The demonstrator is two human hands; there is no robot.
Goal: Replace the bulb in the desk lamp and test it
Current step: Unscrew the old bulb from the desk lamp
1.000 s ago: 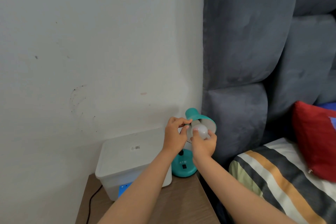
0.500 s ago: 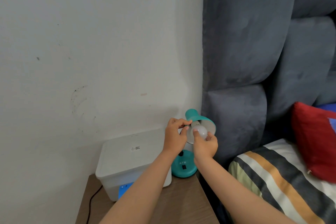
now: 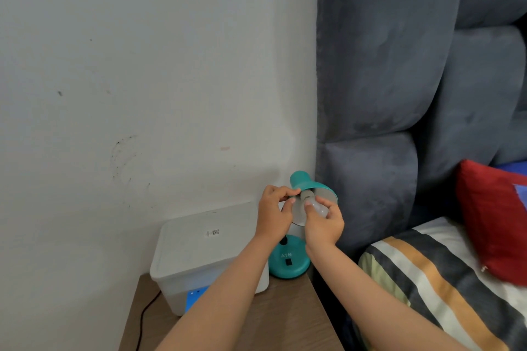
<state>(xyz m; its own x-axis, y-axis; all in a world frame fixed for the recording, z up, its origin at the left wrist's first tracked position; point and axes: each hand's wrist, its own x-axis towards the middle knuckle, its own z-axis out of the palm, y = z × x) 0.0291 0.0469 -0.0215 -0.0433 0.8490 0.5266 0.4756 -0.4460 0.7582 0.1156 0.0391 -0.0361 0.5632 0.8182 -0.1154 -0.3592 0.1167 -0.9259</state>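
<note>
A teal desk lamp stands on the bedside table, its round base (image 3: pixel 289 263) near the back right corner. Its shade (image 3: pixel 310 184) is tilted so the white inside faces me. My left hand (image 3: pixel 273 215) pinches the shade's left rim. My right hand (image 3: pixel 325 224) grips a white bulb (image 3: pixel 315 204) whose neck sits at the socket inside the shade. Whether the bulb's base is in the socket or free of it I cannot tell.
A white plastic box (image 3: pixel 199 253) with a blue label stands left of the lamp on the wooden table (image 3: pixel 285 319). A black cable (image 3: pixel 144 319) runs down the table's left side. A grey padded headboard (image 3: pixel 385 94), striped bedding (image 3: pixel 427 285) and a red cushion (image 3: pixel 493 219) are to the right.
My right hand has turned on the bulb, and the bulb's neck with its print now shows more. The left hand stays on the shade's rim.
</note>
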